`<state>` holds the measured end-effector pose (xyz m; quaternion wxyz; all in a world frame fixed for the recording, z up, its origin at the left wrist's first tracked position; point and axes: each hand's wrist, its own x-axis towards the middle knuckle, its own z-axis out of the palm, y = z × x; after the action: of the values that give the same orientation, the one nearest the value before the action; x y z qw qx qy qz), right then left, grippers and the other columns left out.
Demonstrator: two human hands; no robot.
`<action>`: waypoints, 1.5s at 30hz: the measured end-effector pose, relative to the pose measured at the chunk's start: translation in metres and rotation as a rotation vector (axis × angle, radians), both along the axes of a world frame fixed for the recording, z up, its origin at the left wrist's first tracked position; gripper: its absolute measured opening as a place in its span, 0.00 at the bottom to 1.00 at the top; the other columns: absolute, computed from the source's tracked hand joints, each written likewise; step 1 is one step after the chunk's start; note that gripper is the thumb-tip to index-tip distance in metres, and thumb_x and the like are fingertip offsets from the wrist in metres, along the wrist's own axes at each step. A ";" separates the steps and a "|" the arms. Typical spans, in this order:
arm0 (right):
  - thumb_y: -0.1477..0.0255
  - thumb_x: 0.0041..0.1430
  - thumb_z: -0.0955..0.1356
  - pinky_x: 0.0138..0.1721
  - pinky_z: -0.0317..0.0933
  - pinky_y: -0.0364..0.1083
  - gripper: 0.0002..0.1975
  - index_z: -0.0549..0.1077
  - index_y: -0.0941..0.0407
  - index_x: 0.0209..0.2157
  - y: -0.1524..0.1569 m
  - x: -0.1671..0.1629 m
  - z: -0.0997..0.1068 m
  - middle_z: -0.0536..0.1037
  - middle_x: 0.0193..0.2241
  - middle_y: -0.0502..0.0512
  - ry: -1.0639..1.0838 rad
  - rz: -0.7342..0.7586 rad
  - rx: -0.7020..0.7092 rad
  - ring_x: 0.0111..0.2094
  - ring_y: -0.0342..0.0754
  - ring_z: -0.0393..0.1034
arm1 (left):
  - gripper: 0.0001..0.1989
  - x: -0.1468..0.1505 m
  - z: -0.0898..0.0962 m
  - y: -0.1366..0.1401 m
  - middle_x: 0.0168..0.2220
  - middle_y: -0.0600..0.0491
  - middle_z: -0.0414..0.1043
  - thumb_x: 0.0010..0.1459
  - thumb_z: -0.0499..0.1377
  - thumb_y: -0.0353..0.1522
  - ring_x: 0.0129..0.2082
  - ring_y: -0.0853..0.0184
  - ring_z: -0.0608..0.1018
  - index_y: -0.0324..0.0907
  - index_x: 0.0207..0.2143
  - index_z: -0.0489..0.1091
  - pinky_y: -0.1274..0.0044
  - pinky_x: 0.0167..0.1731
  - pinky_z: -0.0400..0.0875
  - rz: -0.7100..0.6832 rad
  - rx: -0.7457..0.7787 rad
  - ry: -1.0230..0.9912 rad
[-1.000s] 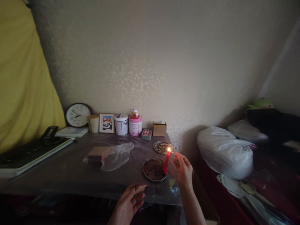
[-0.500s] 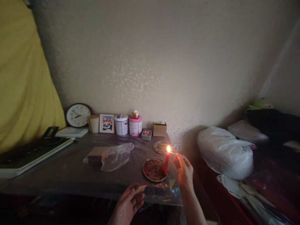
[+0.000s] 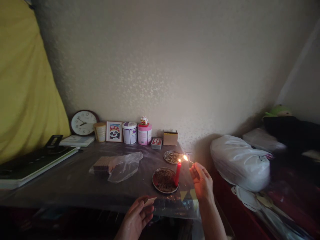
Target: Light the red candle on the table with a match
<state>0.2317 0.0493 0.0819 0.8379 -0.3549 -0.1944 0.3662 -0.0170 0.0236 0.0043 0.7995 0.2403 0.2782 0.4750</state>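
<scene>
1. A round wall clock (image 3: 83, 122) leans on the wall, beside a framed panda picture (image 3: 114, 131).
2. Two tins (image 3: 137, 133) stand right of it.
3. A clear plastic bag (image 3: 123, 168) covers what may be stacked wafers.
4. A white sack (image 3: 240, 163) lies right of the table.

No text legible; tin labels, clock numerals too small

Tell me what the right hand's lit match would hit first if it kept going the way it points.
The right hand aims the match up-left. Likely first is the small dish behind the red candle, though depth is unclear; it may pass above it.
</scene>
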 end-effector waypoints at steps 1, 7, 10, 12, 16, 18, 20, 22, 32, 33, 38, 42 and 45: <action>0.70 0.32 0.77 0.30 0.67 0.40 0.14 0.73 0.56 0.24 -0.005 0.004 0.005 0.75 0.24 0.45 0.009 0.010 0.010 0.24 0.39 0.69 | 0.14 0.000 0.001 0.000 0.40 0.48 0.77 0.44 0.65 0.38 0.37 0.62 0.77 0.43 0.34 0.73 0.72 0.39 0.68 0.003 0.000 -0.003; 0.64 0.38 0.75 0.22 0.62 0.36 0.12 0.71 0.53 0.24 -0.040 0.035 0.027 0.71 0.19 0.42 -0.105 0.101 0.125 0.20 0.36 0.63 | 0.15 0.001 0.000 0.000 0.40 0.48 0.77 0.45 0.65 0.39 0.38 0.62 0.77 0.43 0.36 0.74 0.72 0.39 0.68 -0.011 0.009 -0.011; 0.64 0.40 0.73 0.20 0.59 0.36 0.10 0.73 0.55 0.21 -0.045 0.052 0.017 0.74 0.16 0.42 -0.333 0.009 0.028 0.17 0.37 0.63 | 0.14 0.000 -0.005 0.001 0.39 0.49 0.78 0.44 0.66 0.38 0.37 0.63 0.77 0.44 0.35 0.74 0.73 0.38 0.69 -0.016 0.005 -0.023; 0.68 0.39 0.73 0.19 0.58 0.35 0.07 0.73 0.56 0.19 -0.044 0.063 0.009 0.75 0.14 0.41 -0.396 -0.053 -0.034 0.16 0.37 0.63 | 0.13 0.000 -0.007 0.001 0.36 0.51 0.79 0.43 0.67 0.38 0.36 0.64 0.78 0.45 0.33 0.74 0.73 0.37 0.69 -0.007 -0.014 -0.041; 0.63 0.40 0.73 0.22 0.61 0.37 0.10 0.75 0.55 0.23 -0.045 0.076 0.003 0.76 0.19 0.45 -0.431 -0.110 -0.038 0.19 0.39 0.67 | 0.14 0.001 -0.007 0.000 0.36 0.51 0.79 0.43 0.67 0.38 0.36 0.64 0.78 0.44 0.34 0.74 0.73 0.38 0.69 -0.012 -0.027 -0.044; 0.58 0.43 0.70 0.22 0.61 0.38 0.14 0.75 0.55 0.23 -0.045 0.079 -0.001 0.77 0.20 0.47 -0.479 -0.119 -0.075 0.20 0.40 0.67 | 0.14 0.002 -0.007 0.000 0.37 0.50 0.79 0.44 0.66 0.38 0.36 0.64 0.78 0.43 0.35 0.74 0.73 0.38 0.69 -0.009 -0.026 -0.045; 0.60 0.42 0.70 0.20 0.59 0.37 0.13 0.75 0.56 0.21 -0.044 0.082 -0.007 0.76 0.18 0.46 -0.527 -0.152 -0.146 0.20 0.40 0.66 | 0.13 0.002 -0.008 0.000 0.36 0.50 0.79 0.44 0.66 0.37 0.35 0.64 0.78 0.43 0.34 0.74 0.73 0.38 0.70 -0.006 -0.034 -0.052; 0.65 0.39 0.72 0.20 0.58 0.36 0.09 0.75 0.57 0.21 -0.039 0.086 -0.017 0.75 0.16 0.45 -0.540 -0.206 -0.209 0.19 0.39 0.65 | 0.13 0.001 -0.009 0.002 0.36 0.50 0.79 0.42 0.67 0.36 0.35 0.63 0.79 0.43 0.33 0.74 0.73 0.37 0.70 -0.010 -0.049 -0.056; 0.59 0.29 0.75 0.23 0.65 0.41 0.18 0.72 0.58 0.20 -0.010 0.090 -0.036 0.73 0.16 0.47 -0.409 -0.221 -0.201 0.18 0.41 0.67 | 0.14 -0.006 -0.014 0.014 0.35 0.48 0.79 0.41 0.68 0.36 0.37 0.61 0.78 0.42 0.33 0.76 0.71 0.39 0.69 -0.023 -0.080 -0.053; 0.59 0.30 0.75 0.24 0.67 0.42 0.18 0.72 0.58 0.20 -0.010 0.089 -0.031 0.74 0.17 0.48 -0.411 -0.201 -0.179 0.19 0.41 0.68 | 0.15 -0.006 -0.014 0.015 0.35 0.47 0.79 0.41 0.68 0.36 0.37 0.61 0.78 0.42 0.34 0.76 0.71 0.39 0.69 -0.020 -0.078 -0.046; 0.56 0.41 0.70 0.28 0.66 0.41 0.16 0.73 0.55 0.25 -0.020 0.087 -0.003 0.78 0.25 0.50 -0.515 -0.118 -0.111 0.25 0.42 0.70 | 0.14 -0.005 -0.014 0.013 0.35 0.49 0.80 0.42 0.67 0.37 0.36 0.62 0.78 0.43 0.33 0.76 0.73 0.39 0.69 -0.018 -0.067 -0.055; 0.61 0.43 0.68 0.22 0.60 0.36 0.12 0.74 0.56 0.19 -0.023 0.092 -0.014 0.76 0.18 0.47 -0.638 -0.169 -0.213 0.20 0.40 0.67 | 0.14 -0.004 -0.013 0.012 0.36 0.48 0.80 0.44 0.67 0.36 0.36 0.63 0.78 0.42 0.35 0.76 0.74 0.38 0.70 -0.042 -0.069 -0.055; 0.69 0.38 0.72 0.21 0.57 0.37 0.05 0.75 0.56 0.20 -0.013 0.098 -0.032 0.74 0.16 0.45 -0.695 -0.230 -0.307 0.19 0.40 0.65 | 0.10 -0.005 -0.012 0.012 0.36 0.49 0.80 0.45 0.66 0.33 0.36 0.62 0.79 0.43 0.33 0.76 0.73 0.37 0.71 -0.036 -0.074 -0.071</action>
<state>0.3302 0.0361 0.0503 0.6950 -0.5981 -0.3685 0.1530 -0.0217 0.0353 -0.0074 0.8258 0.1984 0.2625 0.4580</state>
